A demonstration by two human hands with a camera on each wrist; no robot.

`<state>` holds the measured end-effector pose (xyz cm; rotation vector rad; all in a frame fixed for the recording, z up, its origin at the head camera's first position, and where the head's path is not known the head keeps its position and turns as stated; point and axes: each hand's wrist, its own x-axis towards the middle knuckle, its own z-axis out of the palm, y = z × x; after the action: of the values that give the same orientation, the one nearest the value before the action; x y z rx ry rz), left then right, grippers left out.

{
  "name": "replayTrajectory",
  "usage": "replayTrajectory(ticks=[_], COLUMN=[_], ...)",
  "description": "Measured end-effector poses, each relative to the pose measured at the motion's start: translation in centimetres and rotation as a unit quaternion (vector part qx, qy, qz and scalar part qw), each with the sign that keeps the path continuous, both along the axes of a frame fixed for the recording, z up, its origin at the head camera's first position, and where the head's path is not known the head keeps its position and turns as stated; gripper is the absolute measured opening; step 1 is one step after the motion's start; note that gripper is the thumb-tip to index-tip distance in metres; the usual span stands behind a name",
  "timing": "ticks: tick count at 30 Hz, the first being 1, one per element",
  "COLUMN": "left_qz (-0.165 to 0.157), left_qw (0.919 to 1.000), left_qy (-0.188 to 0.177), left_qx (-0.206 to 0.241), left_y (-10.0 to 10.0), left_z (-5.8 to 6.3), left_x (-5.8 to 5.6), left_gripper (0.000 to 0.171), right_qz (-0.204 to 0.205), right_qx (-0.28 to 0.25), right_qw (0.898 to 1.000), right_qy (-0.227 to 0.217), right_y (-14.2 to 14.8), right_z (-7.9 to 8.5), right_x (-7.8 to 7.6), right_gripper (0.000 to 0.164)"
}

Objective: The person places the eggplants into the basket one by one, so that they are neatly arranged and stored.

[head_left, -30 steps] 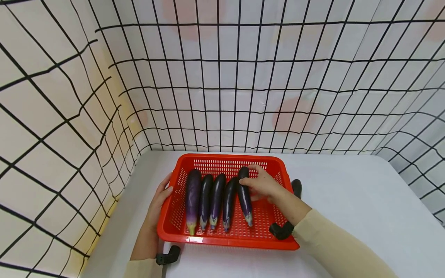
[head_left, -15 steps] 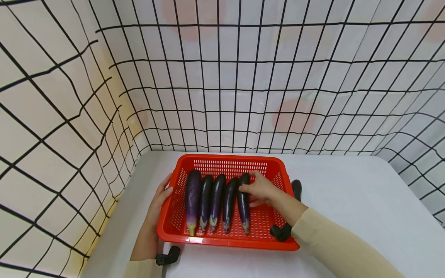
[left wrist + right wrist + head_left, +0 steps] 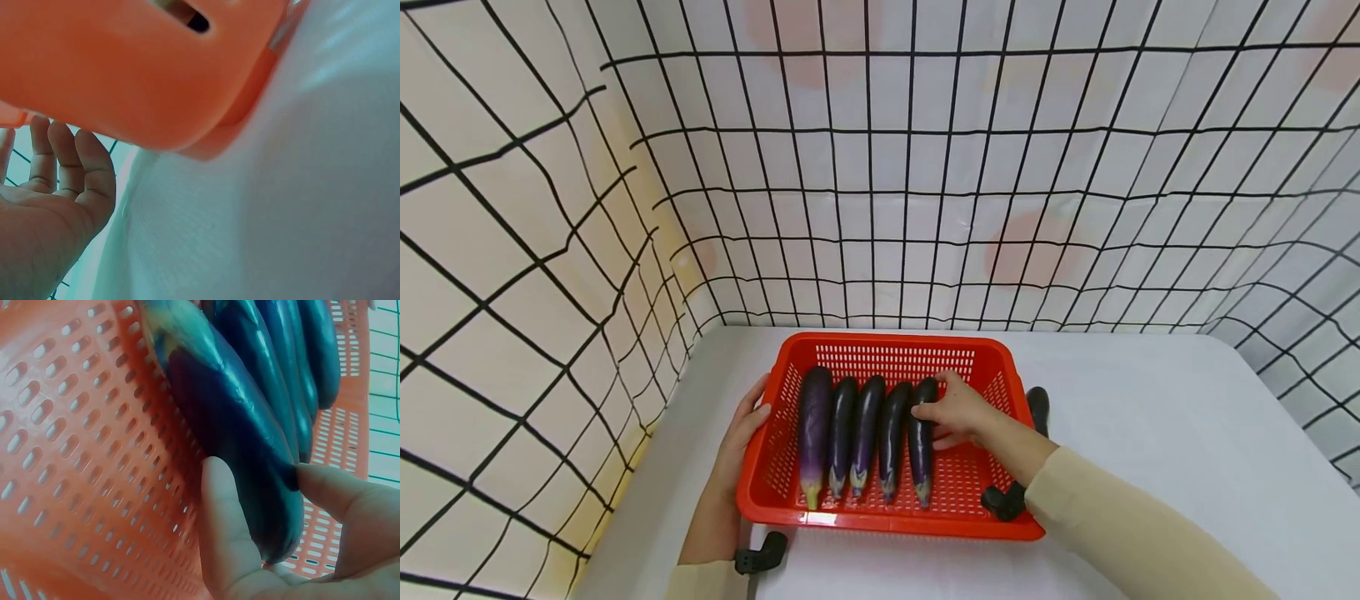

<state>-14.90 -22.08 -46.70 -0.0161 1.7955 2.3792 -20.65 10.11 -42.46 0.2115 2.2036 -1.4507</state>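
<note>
My right hand [image 3: 958, 410] pinches the rightmost eggplant [image 3: 921, 467] of a row, near its rounded far end. In the right wrist view, thumb and fingers lie on either side of that eggplant [image 3: 231, 419], its stem end away from the hand. Several other dark purple eggplants [image 3: 867, 433] lie side by side to its left in a red plastic basket [image 3: 895, 523]. The leftmost eggplant [image 3: 815, 425] is the thickest. My left hand [image 3: 741, 437] rests against the basket's left side; in the left wrist view its relaxed fingertips meet the rim [image 3: 125, 94] from outside.
Another dark eggplant [image 3: 1039, 410] lies on the white table [image 3: 1150, 433] just right of the basket, partly hidden by the right arm. Black grid netting [image 3: 880, 192] stands behind the table and along both sides.
My right hand has brought the held eggplant down and toward me, and its stem end has swung left until it lies alongside the others. The left hand stays at the basket's side.
</note>
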Motion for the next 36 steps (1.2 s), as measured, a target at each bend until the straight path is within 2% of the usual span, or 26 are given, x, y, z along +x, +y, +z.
replayTrajectory(ticks=[9,18,30,36], left_qz=[0.006,0.001,0.001,-0.005], left_qw=[0.9999,0.9999,0.9999,0.9998], left_qy=[-0.014,-0.011,-0.01,0.0], left_qx=[0.003,0.009,0.008,0.021], left_y=[0.14,0.16,0.03,0.0], left_z=[0.09,0.22,0.25,0.33], left_x=[0.02,0.09,0.12,0.11], left_gripper=[0.057,0.056,0.056,0.056], right_qz=[0.014,0.033,0.026,0.025], right_qx=[0.009,0.019,0.054,0.06], right_qw=[1.0,0.999,0.998,0.998], right_qy=[-0.007,-0.009,-0.001,0.003], right_y=[-0.02,0.26,0.12,0.1], right_z=[0.08,0.05,0.45,0.44], right_x=[0.22,0.2,0.17,0.14], right_gripper=[0.076,0.077,0.075,0.075])
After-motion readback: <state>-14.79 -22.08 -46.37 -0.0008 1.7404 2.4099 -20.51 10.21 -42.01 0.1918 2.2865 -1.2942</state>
